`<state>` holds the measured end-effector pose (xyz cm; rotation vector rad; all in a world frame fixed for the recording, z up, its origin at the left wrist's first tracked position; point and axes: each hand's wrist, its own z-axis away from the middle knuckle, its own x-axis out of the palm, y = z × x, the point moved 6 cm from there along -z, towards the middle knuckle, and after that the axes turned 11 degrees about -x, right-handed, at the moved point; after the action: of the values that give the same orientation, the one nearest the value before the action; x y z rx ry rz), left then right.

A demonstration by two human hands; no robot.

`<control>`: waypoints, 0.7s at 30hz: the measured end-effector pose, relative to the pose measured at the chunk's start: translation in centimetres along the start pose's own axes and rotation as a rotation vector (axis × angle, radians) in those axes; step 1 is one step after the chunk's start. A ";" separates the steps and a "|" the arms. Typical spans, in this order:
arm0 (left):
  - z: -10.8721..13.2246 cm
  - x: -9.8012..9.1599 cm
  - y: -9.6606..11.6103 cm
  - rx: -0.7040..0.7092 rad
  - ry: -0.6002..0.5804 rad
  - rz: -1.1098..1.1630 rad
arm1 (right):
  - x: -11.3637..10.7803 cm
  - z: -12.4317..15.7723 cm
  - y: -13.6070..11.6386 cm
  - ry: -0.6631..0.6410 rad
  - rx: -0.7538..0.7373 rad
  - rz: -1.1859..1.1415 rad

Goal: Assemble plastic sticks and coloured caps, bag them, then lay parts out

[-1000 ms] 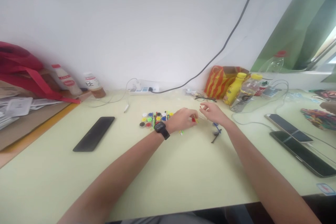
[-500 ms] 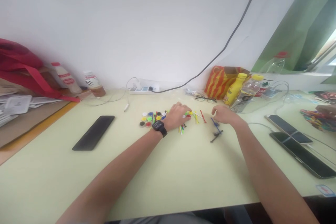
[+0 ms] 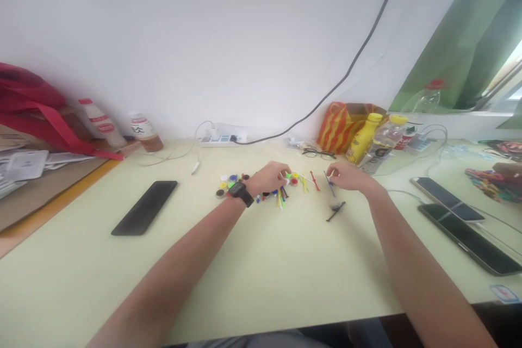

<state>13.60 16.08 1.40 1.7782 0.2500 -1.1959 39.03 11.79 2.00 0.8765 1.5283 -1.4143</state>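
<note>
My left hand, with a black watch on the wrist, is over a pile of coloured round pieces and small sticks; its fingers are curled together near a white stick, and what they grip is too small to make out. My right hand pinches a thin blue stick that slants down toward the table. Below it lies a black stick piece. Between the hands are a red stick and yellow sticks. Round pieces show left of my left hand.
A black phone lies at the left, two more phones at the right. Bottles, a striped bag and glasses stand or lie behind. A power strip is by the wall. Another person's hand is at the right edge.
My right hand has lifted the blue stick off the black piece. My left hand has shifted slightly left and its fingers have curled in.
</note>
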 end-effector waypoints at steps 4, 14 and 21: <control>0.1 0.2 1.3 0.046 0.048 -0.021 | -0.6 0.1 -0.5 0.100 -0.013 -0.154; -0.2 -1.3 4.5 0.086 0.150 0.560 | -0.2 0.3 -8.0 0.222 -0.391 -1.020; 0.2 -2.0 4.9 0.103 0.275 0.639 | 0.6 0.0 -8.0 0.283 -0.279 -1.008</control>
<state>15.47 13.94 5.86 1.9058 -0.2196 -0.5165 31.54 10.85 4.58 0.0802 2.4997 -1.7011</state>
